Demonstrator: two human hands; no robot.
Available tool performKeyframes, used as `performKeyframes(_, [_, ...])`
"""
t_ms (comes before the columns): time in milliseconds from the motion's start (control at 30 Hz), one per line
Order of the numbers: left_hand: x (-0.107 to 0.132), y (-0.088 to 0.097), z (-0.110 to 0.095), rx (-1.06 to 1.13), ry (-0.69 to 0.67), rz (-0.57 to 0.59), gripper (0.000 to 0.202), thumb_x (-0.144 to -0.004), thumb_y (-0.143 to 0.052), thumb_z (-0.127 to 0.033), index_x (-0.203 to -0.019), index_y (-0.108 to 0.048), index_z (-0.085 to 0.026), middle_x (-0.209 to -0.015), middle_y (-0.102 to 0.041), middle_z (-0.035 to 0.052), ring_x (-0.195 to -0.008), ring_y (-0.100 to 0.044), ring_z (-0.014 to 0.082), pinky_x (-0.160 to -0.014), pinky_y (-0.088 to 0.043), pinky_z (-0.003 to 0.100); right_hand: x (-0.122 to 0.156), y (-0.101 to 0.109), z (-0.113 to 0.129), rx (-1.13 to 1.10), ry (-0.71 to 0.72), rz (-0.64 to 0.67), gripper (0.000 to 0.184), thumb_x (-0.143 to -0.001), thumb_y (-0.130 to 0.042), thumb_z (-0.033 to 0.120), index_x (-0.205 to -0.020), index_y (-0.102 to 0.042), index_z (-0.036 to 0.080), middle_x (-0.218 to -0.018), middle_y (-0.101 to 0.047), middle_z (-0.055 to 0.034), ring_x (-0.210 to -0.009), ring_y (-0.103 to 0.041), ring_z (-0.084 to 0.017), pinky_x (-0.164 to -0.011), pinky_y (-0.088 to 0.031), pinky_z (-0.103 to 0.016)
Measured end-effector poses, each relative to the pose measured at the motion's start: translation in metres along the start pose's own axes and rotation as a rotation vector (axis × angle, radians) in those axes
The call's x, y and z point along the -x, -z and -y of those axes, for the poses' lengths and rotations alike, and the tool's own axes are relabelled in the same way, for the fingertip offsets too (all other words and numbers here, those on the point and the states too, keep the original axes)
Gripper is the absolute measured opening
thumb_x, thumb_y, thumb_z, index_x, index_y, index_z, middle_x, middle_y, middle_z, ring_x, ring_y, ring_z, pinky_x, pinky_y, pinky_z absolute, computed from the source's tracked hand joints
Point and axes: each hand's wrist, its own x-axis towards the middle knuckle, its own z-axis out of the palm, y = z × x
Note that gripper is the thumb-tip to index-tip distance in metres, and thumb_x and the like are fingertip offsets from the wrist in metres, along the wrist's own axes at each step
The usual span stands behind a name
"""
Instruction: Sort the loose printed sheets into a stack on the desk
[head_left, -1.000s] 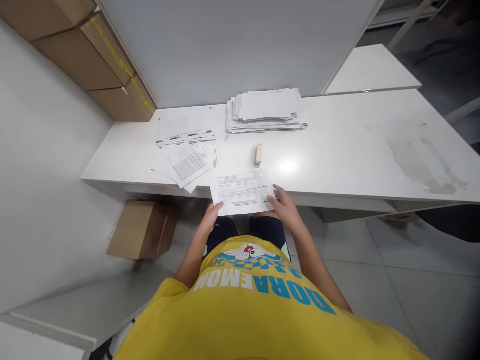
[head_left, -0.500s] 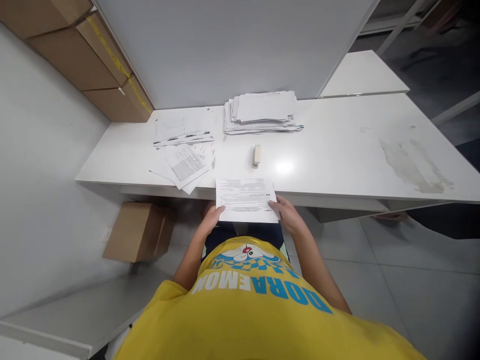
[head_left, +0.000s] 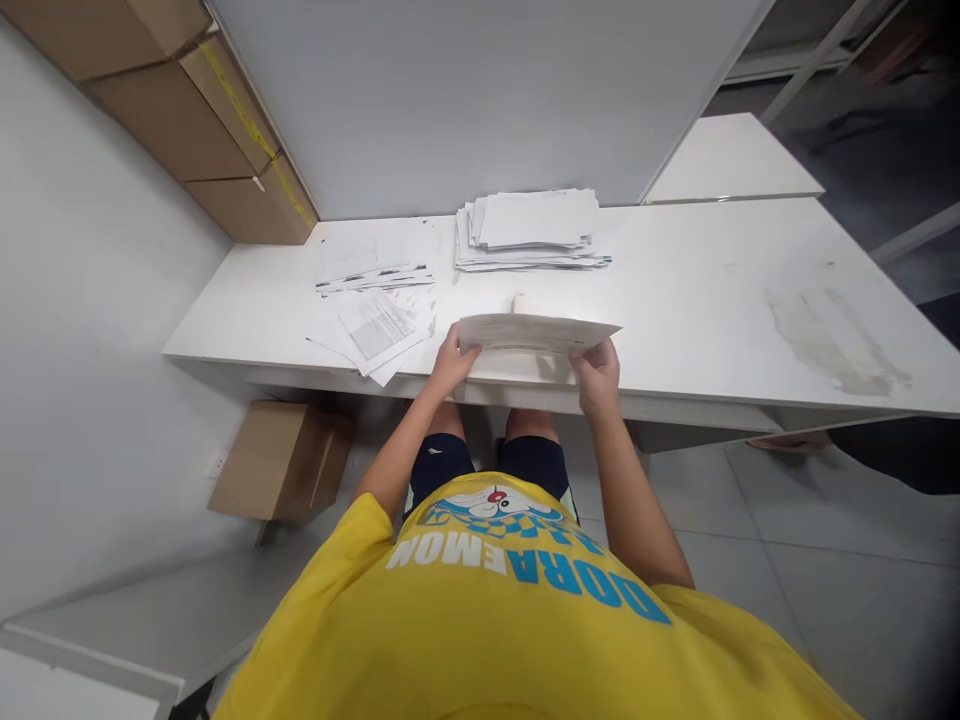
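Printed paper sheets (head_left: 529, 333) are held upright on edge over the front of the white desk, bowed a little, with their printed side seen at a steep slant. My left hand (head_left: 454, 362) grips their left end, thumb on the near side. At the right end my right hand (head_left: 598, 374) pinches them near the lower corner. Just behind the sheets stands a small cream stapler (head_left: 520, 302), its lower part hidden by the paper. How many sheets are in my hands I cannot tell.
A thick stack of papers (head_left: 536, 225) lies at the back of the desk (head_left: 675, 300). Loose printed sheets (head_left: 375, 330) and a flatter paper pile (head_left: 375, 258) are at the left. Cardboard boxes (head_left: 217, 130) rise at the back left; another box (head_left: 262, 460) is under the desk.
Both hands have moved forward and up from the desk's edge with the sheets. The sheets have tipped from nearly flat to upright and now partly cover the stapler.
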Motion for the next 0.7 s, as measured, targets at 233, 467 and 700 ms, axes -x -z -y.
performKeyframes(233, [0.001,-0.006,-0.010,0.055,-0.253,-0.177,0.031,-0.095,-0.050,-0.030,-0.126,-0.047,-0.026,-0.131,-0.056,0.0083,-0.126,-0.054,0.0219,-0.105,-0.044,0.035,0.004,-0.004,-0.001,0.081,-0.044,0.011,0.029,-0.075,-0.063,0.046,-0.091,-0.061,0.022,-0.091,-0.068,-0.0035,-0.096,-0.063,-0.022,-0.086,-0.050,-0.034])
performKeyframes(467, [0.000,0.001,-0.014,-0.003,-0.046,-0.127,0.049,-0.096,-0.042,-0.020,-0.143,-0.032,-0.027,-0.119,-0.060,0.0084,-0.095,-0.063,0.0158,-0.085,-0.051,0.031,0.025,0.026,0.017,0.248,-0.398,0.029,0.032,-0.059,-0.065,0.037,-0.087,-0.065,0.020,-0.081,-0.070,-0.0025,-0.076,-0.063,-0.020,-0.067,-0.049,-0.030])
performKeyframes(700, [-0.020,-0.021,-0.001,-0.272,-0.219,0.005,0.061,-0.097,-0.039,-0.021,-0.154,-0.019,-0.025,-0.129,-0.057,0.0117,-0.111,-0.059,0.0194,-0.095,-0.049,0.037,0.025,0.053,0.011,0.268,-0.532,-0.128,0.030,-0.052,-0.067,0.036,-0.077,-0.062,0.020,-0.062,-0.063,0.0002,-0.063,-0.060,-0.019,-0.055,-0.045,-0.027])
